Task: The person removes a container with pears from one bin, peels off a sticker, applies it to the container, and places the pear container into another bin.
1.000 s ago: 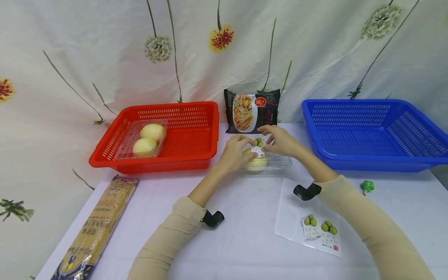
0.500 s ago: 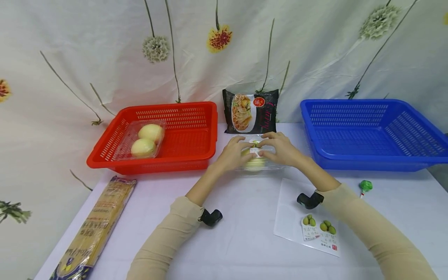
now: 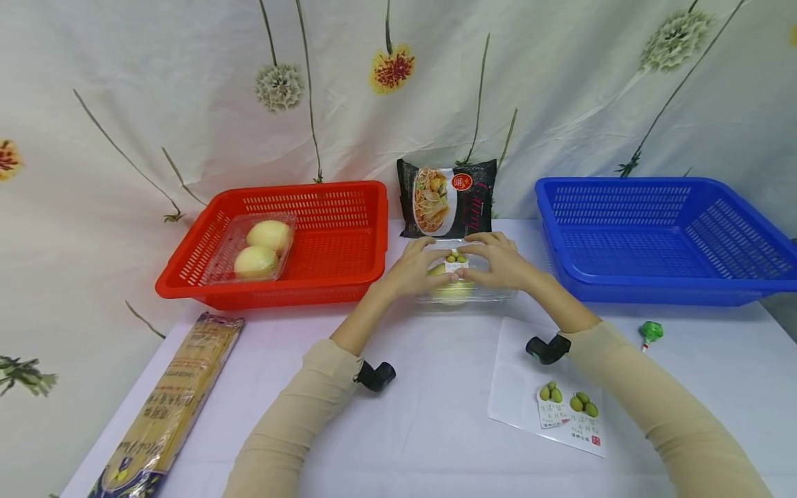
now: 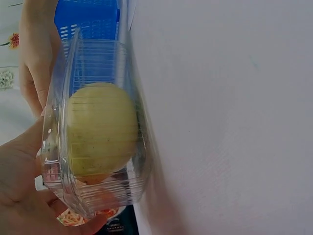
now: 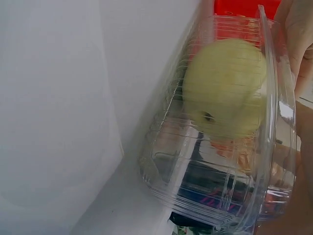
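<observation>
Red basket [image 3: 349, 273] held a clear box of two apples [image 3: 261, 250]; blue basket [image 3: 660, 290], noodle packet [image 3: 447, 197], spaghetti pack [image 3: 171, 404] lay on the worktop [image 3: 436, 429].

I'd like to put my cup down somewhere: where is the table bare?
Bare cloth lies between the spaghetti packet and the sticker sheet, also right of the lollipop. It is crowded where both hands hold the clear box.

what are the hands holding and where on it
Both hands, left hand and right hand, grip the clear plastic clamshell box with a yellow-green fruit inside, fingers over its lid from either side.
</observation>
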The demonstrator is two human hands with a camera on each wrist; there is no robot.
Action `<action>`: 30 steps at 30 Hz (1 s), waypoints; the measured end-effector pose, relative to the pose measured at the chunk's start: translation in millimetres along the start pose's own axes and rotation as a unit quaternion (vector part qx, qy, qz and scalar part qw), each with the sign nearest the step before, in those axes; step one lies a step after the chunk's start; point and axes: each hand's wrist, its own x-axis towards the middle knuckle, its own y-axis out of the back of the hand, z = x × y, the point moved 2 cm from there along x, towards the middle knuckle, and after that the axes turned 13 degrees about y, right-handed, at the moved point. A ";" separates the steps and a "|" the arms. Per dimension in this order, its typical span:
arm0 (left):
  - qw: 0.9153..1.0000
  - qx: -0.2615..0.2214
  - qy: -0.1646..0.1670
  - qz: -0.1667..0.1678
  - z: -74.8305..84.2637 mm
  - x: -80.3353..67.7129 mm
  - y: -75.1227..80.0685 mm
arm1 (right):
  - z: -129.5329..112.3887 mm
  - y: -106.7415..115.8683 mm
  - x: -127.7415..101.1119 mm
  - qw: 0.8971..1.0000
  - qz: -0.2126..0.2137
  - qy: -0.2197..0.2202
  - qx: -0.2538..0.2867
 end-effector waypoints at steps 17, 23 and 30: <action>0.984 -0.125 0.039 0.119 1.2 0.7 -1.3 | -6.9 12.2 -55.6 0.988 0.129 -0.074 0.050; 0.955 -0.250 0.092 0.130 -11.1 17.5 -7.0 | -15.8 1.2 -81.0 0.939 0.122 -0.229 0.227; 0.881 -0.413 0.149 0.175 -31.0 27.3 -22.4 | -31.7 -16.6 -90.9 0.802 0.113 -0.291 0.509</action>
